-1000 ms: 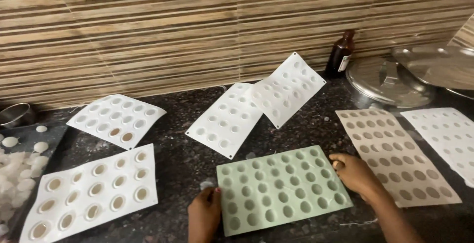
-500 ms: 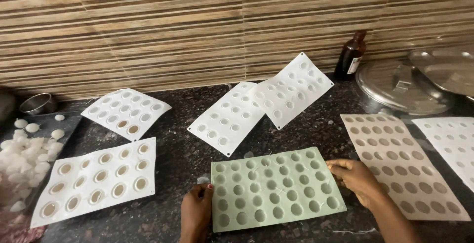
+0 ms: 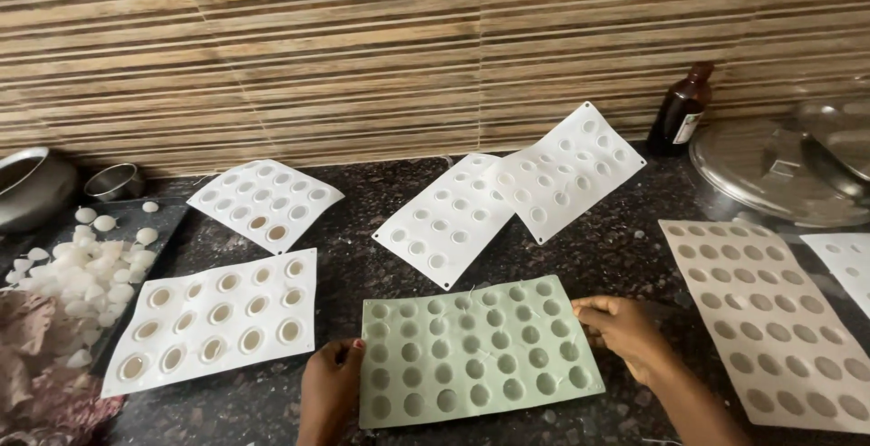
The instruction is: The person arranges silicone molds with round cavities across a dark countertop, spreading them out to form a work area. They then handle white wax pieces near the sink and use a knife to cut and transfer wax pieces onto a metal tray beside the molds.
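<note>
Dark speckled stone tabletop (image 3: pixel 344 265): both my hands pinch the pale green silicone mould sheet with round cavities (image 3: pixel 471 348) at its short edges.
Left hand (image 3: pixel 331 390) and right hand (image 3: pixel 619 328) have fingers closed on it; light and floppy, I judge, best held at both ends.

Green silicone mould (image 3: pixel 471 348) flat on dark speckled counter (image 3: pixel 344 228), left hand (image 3: pixel 331 387) pinching its left edge, right hand (image 3: pixel 621 333) gripping its right edge, white moulds (image 3: pixel 217 319) to the left, beige mould (image 3: pixel 779 319) to the right, brown bottle (image 3: pixel 681 111) behind
</note>
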